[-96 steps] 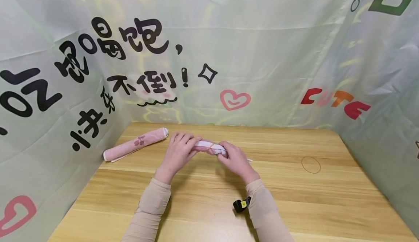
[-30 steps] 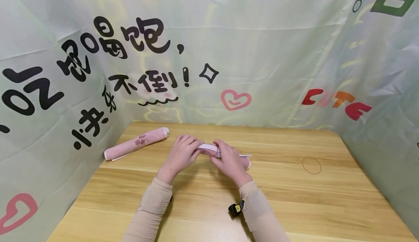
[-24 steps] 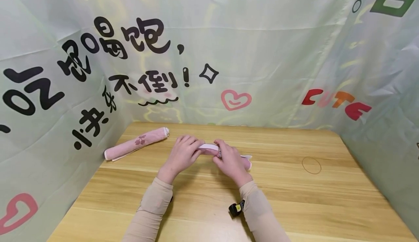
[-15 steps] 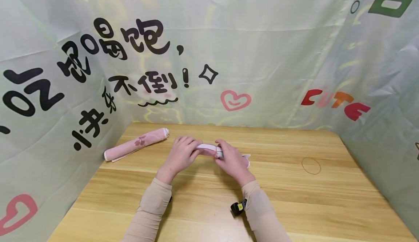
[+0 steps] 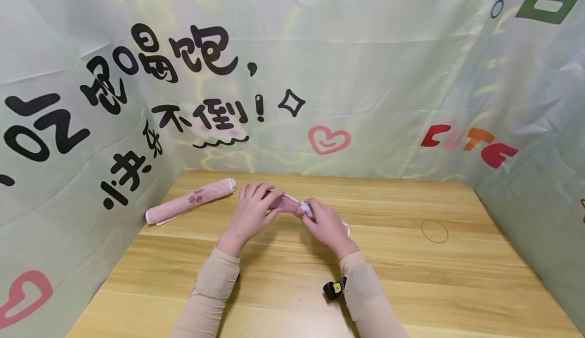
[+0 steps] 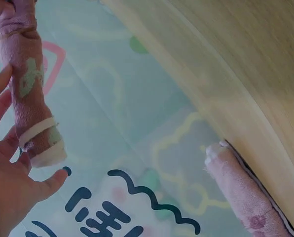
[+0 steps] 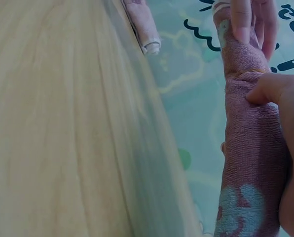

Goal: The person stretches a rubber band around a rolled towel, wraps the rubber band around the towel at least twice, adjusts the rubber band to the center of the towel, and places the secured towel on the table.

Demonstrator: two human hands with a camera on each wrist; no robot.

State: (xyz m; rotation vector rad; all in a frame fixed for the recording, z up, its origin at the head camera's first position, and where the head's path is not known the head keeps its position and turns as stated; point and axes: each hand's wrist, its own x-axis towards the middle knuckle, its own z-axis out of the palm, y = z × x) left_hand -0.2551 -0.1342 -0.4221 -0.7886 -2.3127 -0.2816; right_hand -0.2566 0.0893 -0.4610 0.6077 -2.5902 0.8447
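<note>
Both hands grip a rolled pink towel above the worktop's middle.
Left hand (image 5: 250,214) curls round one end of the rolled towel (image 5: 289,204), right hand (image 5: 328,226) round the other, by its rubber band (image 6: 37,129); keeping the roll tight seems wise. A second roll (image 5: 189,201) lies near the far left corner.

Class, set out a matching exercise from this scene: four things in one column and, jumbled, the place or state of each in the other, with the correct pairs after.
Things:
1. rolled towel in the hands
2. second rolled towel
3. loose rubber band
4. left hand

Places or states:
A. lies alone on the table's right part
B. held between both hands
C. lies by the left backdrop
D. grips one end of a towel roll

Pairs: 1-B, 2-C, 3-A, 4-D
</note>
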